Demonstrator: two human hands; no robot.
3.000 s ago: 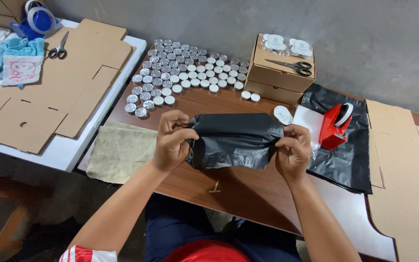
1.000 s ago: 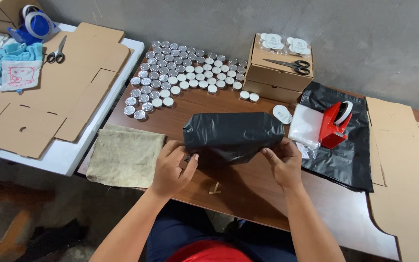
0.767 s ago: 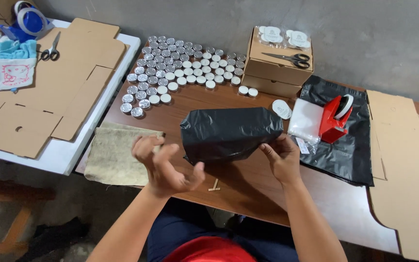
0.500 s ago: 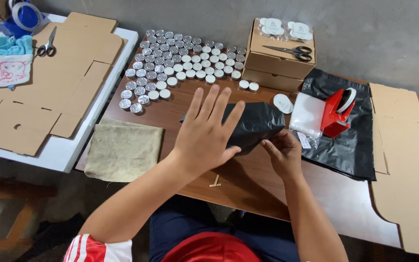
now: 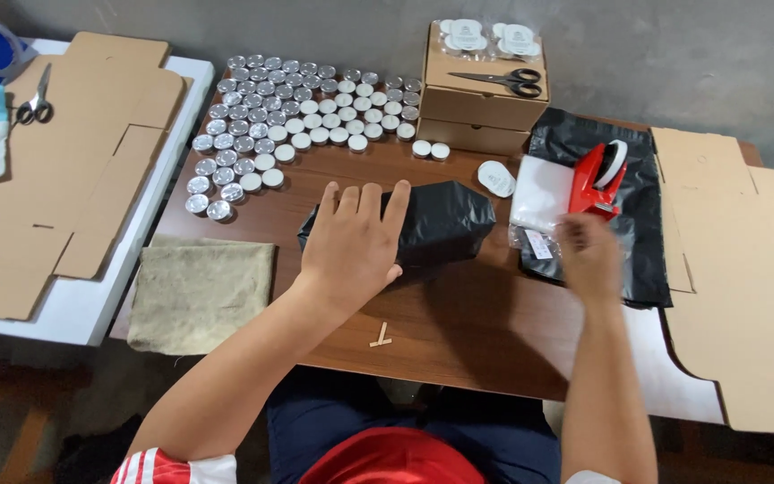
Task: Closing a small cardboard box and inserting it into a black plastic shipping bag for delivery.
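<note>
Two hands over brown table (image 5: 459,314). Left hand (image 5: 356,242) flat, fingers spread, pressing black bag parcel (image 5: 445,224) lying mid-table. Right hand (image 5: 589,255) blurry, just below red tape dispenser (image 5: 597,179), grip cannot tell. Little silver tins (image 5: 288,121) behind parcel.

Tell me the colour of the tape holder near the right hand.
Red, with a white roll; the head view shows the tape holder just beyond the right hand.
</note>
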